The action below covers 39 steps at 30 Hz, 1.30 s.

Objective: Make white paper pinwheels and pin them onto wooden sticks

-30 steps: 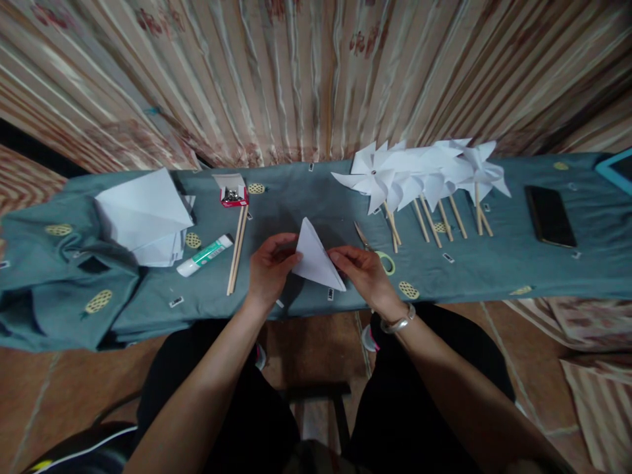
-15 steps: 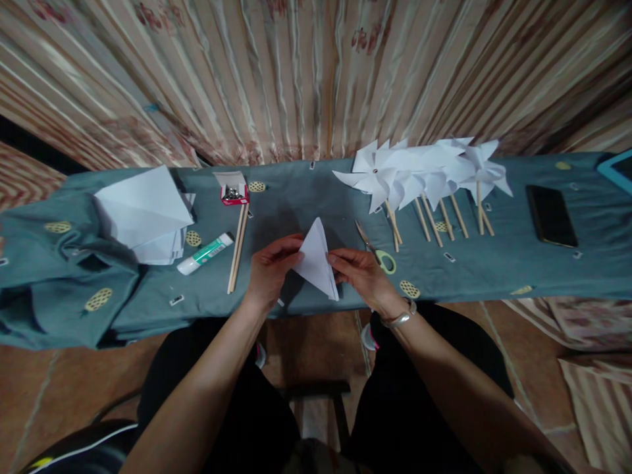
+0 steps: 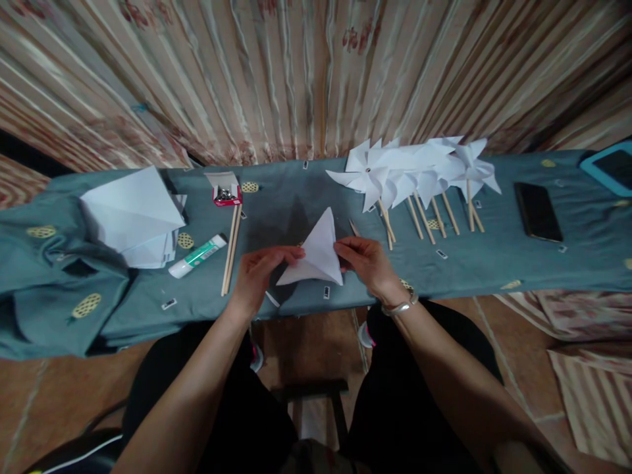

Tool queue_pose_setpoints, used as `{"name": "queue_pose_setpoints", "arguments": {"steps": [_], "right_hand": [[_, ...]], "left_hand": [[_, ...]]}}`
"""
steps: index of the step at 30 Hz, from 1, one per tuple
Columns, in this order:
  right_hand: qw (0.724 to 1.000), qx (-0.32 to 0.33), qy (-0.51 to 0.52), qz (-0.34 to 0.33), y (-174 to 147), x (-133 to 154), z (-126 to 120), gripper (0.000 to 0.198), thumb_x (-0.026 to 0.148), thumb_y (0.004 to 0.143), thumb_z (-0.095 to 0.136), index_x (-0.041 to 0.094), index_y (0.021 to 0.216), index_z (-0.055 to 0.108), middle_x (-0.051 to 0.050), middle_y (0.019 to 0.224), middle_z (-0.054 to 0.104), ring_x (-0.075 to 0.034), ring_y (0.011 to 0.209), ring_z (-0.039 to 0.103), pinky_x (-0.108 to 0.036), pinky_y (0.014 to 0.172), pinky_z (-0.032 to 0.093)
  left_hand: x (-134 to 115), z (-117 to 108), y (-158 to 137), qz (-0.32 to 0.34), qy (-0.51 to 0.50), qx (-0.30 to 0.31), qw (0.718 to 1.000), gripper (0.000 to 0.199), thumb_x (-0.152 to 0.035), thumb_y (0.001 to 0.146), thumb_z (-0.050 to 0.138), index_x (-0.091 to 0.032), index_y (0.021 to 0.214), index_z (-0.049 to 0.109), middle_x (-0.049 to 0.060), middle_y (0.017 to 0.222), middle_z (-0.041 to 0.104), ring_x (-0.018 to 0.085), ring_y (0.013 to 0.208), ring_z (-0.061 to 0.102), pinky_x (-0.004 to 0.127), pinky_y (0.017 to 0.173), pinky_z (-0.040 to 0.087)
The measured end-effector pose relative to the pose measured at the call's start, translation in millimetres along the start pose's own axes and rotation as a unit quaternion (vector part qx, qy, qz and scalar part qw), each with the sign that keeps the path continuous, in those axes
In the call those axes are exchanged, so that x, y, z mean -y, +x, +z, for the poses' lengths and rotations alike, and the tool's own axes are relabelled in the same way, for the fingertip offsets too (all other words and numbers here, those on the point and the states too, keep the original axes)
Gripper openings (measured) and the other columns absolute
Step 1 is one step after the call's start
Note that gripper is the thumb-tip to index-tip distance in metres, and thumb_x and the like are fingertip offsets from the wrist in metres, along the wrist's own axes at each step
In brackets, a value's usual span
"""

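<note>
Between my hands is a folded sheet of white paper (image 3: 318, 247), partly opened out and held just above the cloth. My left hand (image 3: 264, 266) pinches its left side, thumb and forefinger on the paper. With closed fingers, my right hand (image 3: 365, 260) grips the right edge; a silver bracelet circles that wrist. Just beyond the right hand shows the tip of a pair of scissors (image 3: 354, 228), the handles hidden under the hand. A narrow paper strip (image 3: 272, 299) lies near the table's front edge, below the left hand.
On the left are stacked white sheets (image 3: 133, 207), a glue stick (image 3: 197, 257), wooden sticks (image 3: 232, 250) and an open red box of metal pins (image 3: 227, 194). Several paper pinwheels on sticks (image 3: 372, 174) lie back right, beside a black phone (image 3: 538, 210) and a blue-framed device (image 3: 612, 168).
The folded paper has been turned and spread wider, its lower left flap now opening out. My right hand has come over the scissors' handles. The whole view has shifted slightly.
</note>
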State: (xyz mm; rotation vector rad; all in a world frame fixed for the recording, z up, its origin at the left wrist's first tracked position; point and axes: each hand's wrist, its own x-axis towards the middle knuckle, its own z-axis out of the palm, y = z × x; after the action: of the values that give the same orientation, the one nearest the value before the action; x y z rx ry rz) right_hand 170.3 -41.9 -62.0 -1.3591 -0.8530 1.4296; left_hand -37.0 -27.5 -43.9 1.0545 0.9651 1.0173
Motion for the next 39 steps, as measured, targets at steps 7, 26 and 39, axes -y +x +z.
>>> {"name": "queue_pose_setpoints", "arguments": {"steps": [7,26,39], "right_hand": [[0.999,0.033,0.027,0.004,-1.7,8.9,0.9,0.041,0.053,0.057,0.082,0.016,0.069,0.068,0.003,0.057,0.059,-0.007,0.047,0.048,-0.019,0.04,0.037],[0.934,0.049,-0.277,-0.221,-32.9,40.8,37.2,0.024,0.035,0.09,0.052,0.02,0.081,0.069,0.0,0.07,0.066,-0.014,0.062,0.059,-0.025,0.06,0.043],[0.743,0.072,-0.619,-0.244,35.5,95.3,31.5,0.022,0.017,0.091,0.052,0.016,0.088,0.074,-0.007,0.09,0.076,-0.019,0.085,0.067,-0.027,0.075,0.041]], "left_hand": [[-8.8,-3.2,-13.0,-0.016,0.213,0.052,0.976,0.034,-0.048,0.073,0.072,-0.017,0.086,0.077,0.01,0.087,0.077,0.028,0.09,0.07,0.037,0.086,0.05],[-22.5,3.3,-24.5,0.053,0.223,-0.034,0.973,0.014,-0.034,0.073,0.066,-0.021,0.076,0.07,0.003,0.077,0.073,0.022,0.073,0.068,0.031,0.071,0.053],[-33.0,-40.2,8.5,0.031,0.218,-0.008,0.975,0.02,-0.04,0.064,0.069,-0.02,0.061,0.067,-0.001,0.056,0.063,0.015,0.052,0.052,0.024,0.049,0.039]]}}
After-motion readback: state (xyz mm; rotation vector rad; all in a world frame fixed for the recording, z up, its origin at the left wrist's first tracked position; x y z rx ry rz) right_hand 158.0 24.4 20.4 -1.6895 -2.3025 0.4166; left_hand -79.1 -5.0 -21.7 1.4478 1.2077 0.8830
